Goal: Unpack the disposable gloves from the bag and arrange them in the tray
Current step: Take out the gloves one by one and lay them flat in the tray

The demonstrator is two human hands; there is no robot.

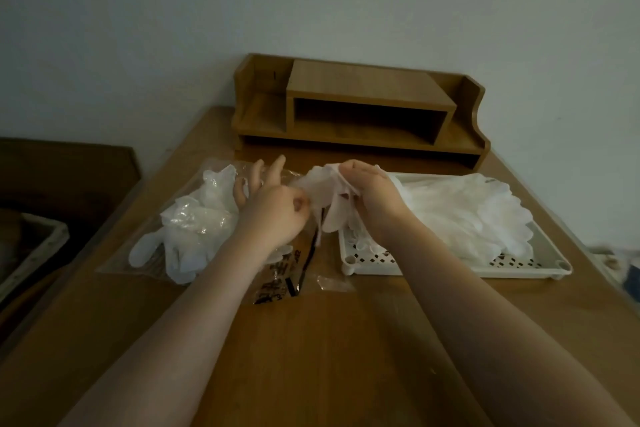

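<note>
A clear plastic bag (pixel 280 279) with dark print lies flat on the wooden table, and a heap of translucent disposable gloves (pixel 194 229) rests on its left part. My left hand (pixel 273 204) and my right hand (pixel 367 194) both pinch one glove (pixel 320 191), stretched between them above the gap between the bag and the tray. The white perforated tray (pixel 450 265) sits to the right and holds a spread pile of gloves (pixel 471 211). The right hand is over the tray's left end.
A wooden desk organiser (pixel 360 107) stands at the back of the table against the wall. A dark piece of furniture with a light basket (pixel 31 253) lies to the left of the table. Bare table surface (pixel 329 357) stretches in front of me.
</note>
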